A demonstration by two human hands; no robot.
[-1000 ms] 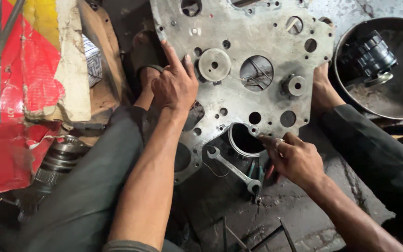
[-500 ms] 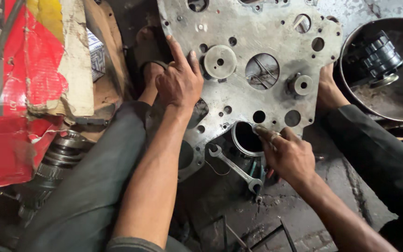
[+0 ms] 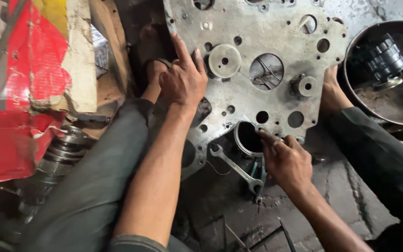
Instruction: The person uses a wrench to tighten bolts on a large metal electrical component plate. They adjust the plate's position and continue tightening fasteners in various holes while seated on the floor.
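Note:
A large grey metal plate (image 3: 262,28) with many round holes and two raised bosses lies on the floor in front of me. My left hand (image 3: 183,81) rests flat on its left part, fingers spread, next to one round boss (image 3: 224,60). My right hand (image 3: 285,161) is at the plate's lower edge, with its bunched fingertips on the rim of a dark steel ring (image 3: 248,138). Whether those fingers pinch a small piece is unclear. A combination wrench (image 3: 235,168) lies on the floor just below the ring, left of my right hand.
A torn red and yellow cardboard box (image 3: 29,88) stands at the left, with a ribbed metal shaft (image 3: 61,151) beneath it. At the right a dark round pan (image 3: 388,100) holds a black gear (image 3: 384,51). Bare feet press against the plate's left and right edges.
My right hand has moved up from the floor to the ring's rim. My left hand has stayed on the plate.

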